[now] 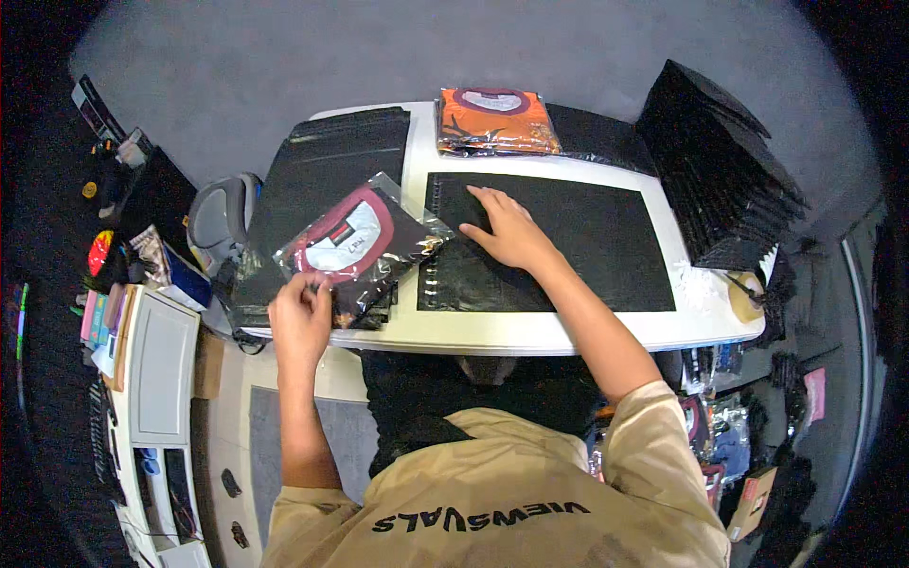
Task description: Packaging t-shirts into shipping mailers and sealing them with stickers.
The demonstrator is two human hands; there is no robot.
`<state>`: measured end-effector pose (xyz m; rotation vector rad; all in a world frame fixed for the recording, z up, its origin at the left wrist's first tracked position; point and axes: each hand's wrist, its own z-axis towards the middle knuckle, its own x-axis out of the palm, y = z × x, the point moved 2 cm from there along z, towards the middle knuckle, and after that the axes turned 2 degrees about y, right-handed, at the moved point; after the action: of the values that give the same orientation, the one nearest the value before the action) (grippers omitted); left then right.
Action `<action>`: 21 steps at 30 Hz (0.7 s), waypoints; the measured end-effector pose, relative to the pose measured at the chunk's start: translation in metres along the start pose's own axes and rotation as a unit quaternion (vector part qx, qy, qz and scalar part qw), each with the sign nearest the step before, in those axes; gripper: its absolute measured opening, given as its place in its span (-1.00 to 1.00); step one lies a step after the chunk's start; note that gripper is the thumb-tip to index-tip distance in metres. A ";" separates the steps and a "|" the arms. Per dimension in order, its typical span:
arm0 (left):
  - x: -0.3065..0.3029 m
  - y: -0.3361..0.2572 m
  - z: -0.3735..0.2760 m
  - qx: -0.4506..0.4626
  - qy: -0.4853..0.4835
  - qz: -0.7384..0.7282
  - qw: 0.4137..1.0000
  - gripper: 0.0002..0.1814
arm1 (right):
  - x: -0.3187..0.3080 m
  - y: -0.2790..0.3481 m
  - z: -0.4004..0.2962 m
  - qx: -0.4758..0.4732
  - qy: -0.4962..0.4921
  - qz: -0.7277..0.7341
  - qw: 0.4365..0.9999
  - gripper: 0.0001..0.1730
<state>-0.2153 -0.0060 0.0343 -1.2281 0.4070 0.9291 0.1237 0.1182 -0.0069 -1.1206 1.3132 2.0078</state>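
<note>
My left hand (pixel 302 311) pinches the near edge of a folded dark T-shirt in a clear plastic bag (pixel 358 273). The shirt has a maroon collar and a pale inner neck that bears writing. It is tilted over a stack of flat black plastic bags (pixel 337 153) on the left of the table. Palm down, my right hand (pixel 510 231) rests on a black plastic mailing bag (pixel 603 248) laid flat before me. Its fingers are somewhat apart, with nothing held in them.
At the table's far edge lies a bagged orange T-shirt (pixel 501 126). A tall pile of black packages (pixel 710 170) rises at the right. A roll of tape (pixel 746 295) sits by the right corner of the white table (pixel 490 341). A white cabinet (pixel 165 369) stands left.
</note>
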 end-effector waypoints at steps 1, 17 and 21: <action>0.006 -0.009 0.004 -0.008 -0.001 -0.005 1.000 -0.85 | 0.001 -0.003 -0.007 0.024 -0.008 -0.037 0.999 -0.09; 0.199 -0.115 0.112 0.142 0.079 -0.291 0.943 -0.79 | 0.013 -0.027 -0.030 0.007 -0.018 -0.122 0.992 -0.37; 0.222 -0.081 0.115 0.099 0.139 -0.187 0.967 -0.68 | 0.009 -0.031 -0.030 -0.005 -0.035 -0.069 0.997 -0.34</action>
<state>-0.0448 0.1810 -0.0370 -1.2003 0.4561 0.3840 0.1534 0.1031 -0.0361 -1.1035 1.1588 1.9378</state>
